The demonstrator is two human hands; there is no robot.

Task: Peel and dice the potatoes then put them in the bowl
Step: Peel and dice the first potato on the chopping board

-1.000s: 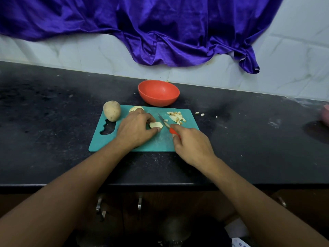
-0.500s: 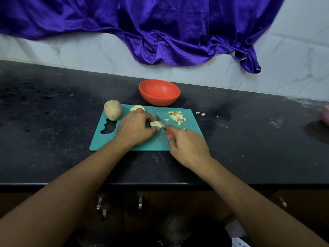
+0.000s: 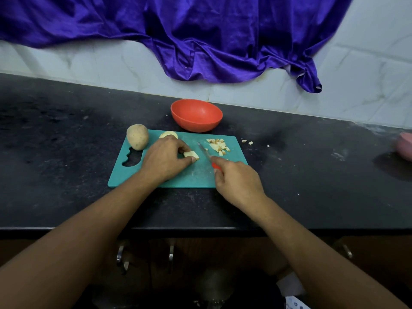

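Right hand (image 3: 238,181) grips red-handled knife (image 3: 205,153), blade pointing to 11 o'clock, just beside the slab. Left hand (image 3: 165,159) pinches peeled potato slab (image 3: 191,154) mid teal board (image 3: 178,180). On the board: diced pile (image 3: 218,144) at 2 o'clock, peeled chunk (image 3: 168,134) at 12, unpeeled potato (image 3: 137,137) at 10. Red bowl (image 3: 196,114) sits beyond the board at 12.

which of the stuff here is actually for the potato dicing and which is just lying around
For the job: teal cutting board, knife in the right hand, potato piece held by the left hand, diced pile, unpeeled potato, pale potato chunk, red bowl.

Lying about: purple cloth, pink object at the right edge.
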